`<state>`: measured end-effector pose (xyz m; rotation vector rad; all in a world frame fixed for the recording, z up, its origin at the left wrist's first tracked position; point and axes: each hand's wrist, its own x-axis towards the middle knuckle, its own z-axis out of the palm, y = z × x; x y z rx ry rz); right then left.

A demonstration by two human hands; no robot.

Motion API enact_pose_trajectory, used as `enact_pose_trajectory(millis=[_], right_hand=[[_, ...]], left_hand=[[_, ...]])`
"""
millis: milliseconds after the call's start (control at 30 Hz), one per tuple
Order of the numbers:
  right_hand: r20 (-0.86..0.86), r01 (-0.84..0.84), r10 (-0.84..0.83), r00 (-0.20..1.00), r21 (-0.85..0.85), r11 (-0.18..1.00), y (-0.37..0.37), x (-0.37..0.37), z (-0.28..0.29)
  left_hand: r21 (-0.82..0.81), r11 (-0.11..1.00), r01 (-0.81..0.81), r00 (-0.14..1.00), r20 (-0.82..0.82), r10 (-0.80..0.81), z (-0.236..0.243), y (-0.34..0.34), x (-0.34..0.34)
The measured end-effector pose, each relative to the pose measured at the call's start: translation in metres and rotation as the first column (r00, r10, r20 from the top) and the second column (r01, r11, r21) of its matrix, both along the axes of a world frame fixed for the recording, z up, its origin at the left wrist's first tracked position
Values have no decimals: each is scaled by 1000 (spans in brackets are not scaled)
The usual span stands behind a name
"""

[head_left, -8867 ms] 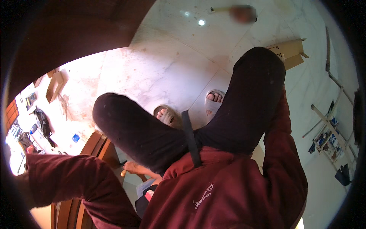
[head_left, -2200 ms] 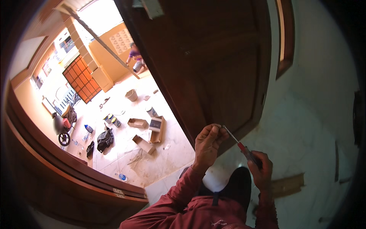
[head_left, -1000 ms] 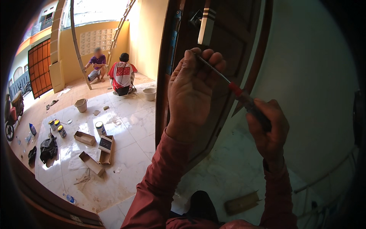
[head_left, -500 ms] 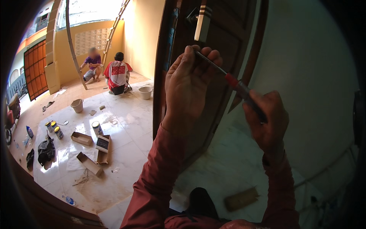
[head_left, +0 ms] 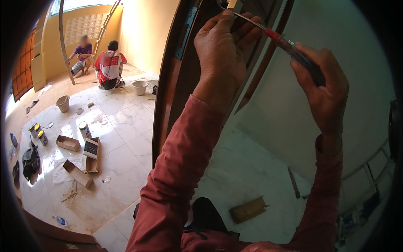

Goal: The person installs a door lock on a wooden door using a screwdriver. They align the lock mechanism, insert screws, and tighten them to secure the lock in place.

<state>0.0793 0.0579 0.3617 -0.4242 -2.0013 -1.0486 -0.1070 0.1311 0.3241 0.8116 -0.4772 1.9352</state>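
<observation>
A screwdriver with a red collar and dark handle slants up to the left. Its handle is wrapped by the fingers of my right hand. The thumb and forefinger of my left hand pinch at the tip of the shaft; anything small between them is hidden. Both hands are raised in front of a dark brown door. Just above my left fingertips, a pale handle plate on the door is cut off by the top of the picture. A metal plate sits in the door's edge.
On the tiled floor to the left lie open cardboard boxes, cans, a black bag and buckets. Two people crouch farther back near a leaning ladder. A wood piece lies below me.
The view has tilted down and turned right, so the door and hands sit higher in the picture. My right hand has shifted right and up with the screwdriver; my left still pinches at its tip.
</observation>
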Motion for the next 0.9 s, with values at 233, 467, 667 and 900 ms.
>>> enact_pose_trajectory(millis=[233, 467, 667, 900], right_hand=[[0, -68, 69, 998, -151, 986, -6, -13, -8], [-607, -682, 377, 699, -408, 607, 24, -22, -44], [-379, -615, 485, 788, -472, 632, 73, -65, -30], [-318, -641, 569, 758, -524, 560, 101, -91, -18]], left_hand=[[-8, 1000, -5, 996, -94, 4, -16, 1, -29], [39, 800, -598, 642, -575, 508, -27, -16, -51], [247, 687, -684, 263, -795, 547, -36, -37, -69], [186, 735, -652, 373, -766, 524, -34, -27, -82]])
